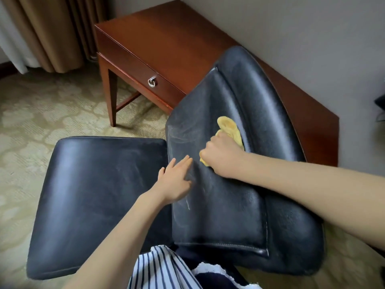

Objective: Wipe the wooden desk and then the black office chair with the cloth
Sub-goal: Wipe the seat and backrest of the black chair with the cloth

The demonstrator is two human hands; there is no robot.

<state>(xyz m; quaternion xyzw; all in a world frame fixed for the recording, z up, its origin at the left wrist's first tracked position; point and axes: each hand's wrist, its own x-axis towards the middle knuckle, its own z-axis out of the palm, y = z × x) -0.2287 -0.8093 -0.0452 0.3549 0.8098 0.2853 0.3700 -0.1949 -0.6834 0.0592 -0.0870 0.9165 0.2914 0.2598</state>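
Observation:
The black office chair (98, 197) fills the middle of the view, its seat at the left and its padded backrest (229, 113) at the right. My right hand (223, 157) grips a bunched yellow cloth (229, 127) and holds it against the front of the backrest. My left hand (175, 180) lies flat with straight fingers on the backrest's lower left part, near the seat. Faint streaks show on the leather around both hands. The wooden desk (170, 42) stands behind the chair against the wall.
The desk has a drawer with a metal ring pull (152, 82) and slim legs. Patterned beige carpet (52, 113) covers the floor. Brown curtains (50, 30) hang at the back left. A dark object (380, 103) shows at the right edge.

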